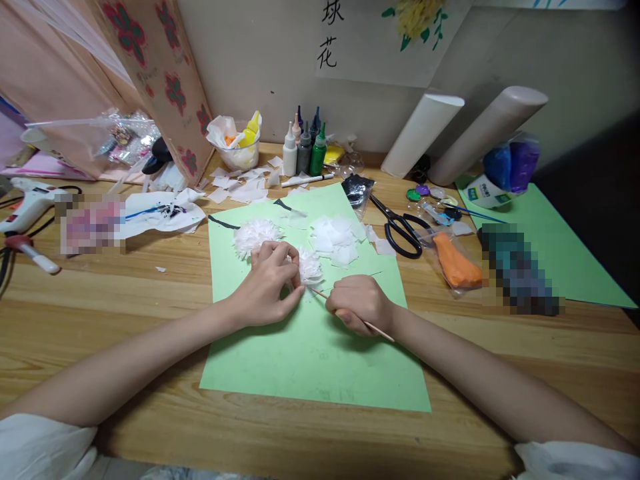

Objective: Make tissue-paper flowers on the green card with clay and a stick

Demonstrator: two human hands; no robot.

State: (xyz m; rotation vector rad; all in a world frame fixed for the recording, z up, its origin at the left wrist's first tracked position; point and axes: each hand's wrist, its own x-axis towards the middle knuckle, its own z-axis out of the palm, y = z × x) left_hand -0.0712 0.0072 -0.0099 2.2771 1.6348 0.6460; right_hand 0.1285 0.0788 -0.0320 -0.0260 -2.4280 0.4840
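A sheet of green paper (pixel 320 353) lies on the table, with fluffy white tissue-paper flowers on it. My left hand (pixel 270 283) presses onto a small white paper flower (pixel 311 267), its thumb and forefinger pinched at the near edge. In my right fist (pixel 363 303) is a thin wooden stick (pixel 381 331), its tip at that same edge by my left thumb. Behind my left fingers sits a second white flower (pixel 257 235). A flatter cluster of white tissue squares (pixel 335 240) lies to the right. Black painted strokes (pixel 223 223) mark the sheet's upper left.
Black scissors (pixel 400 227) and an orange clay bag (pixel 456 263) lie right of the sheet. Paint bottles (pixel 303 157), a plastic cup (pixel 240 155) and paper scraps (pixel 250 183) are behind it. A hot glue gun (pixel 30 200) lies far left; paper rolls (pixel 423 137) lean against the wall.
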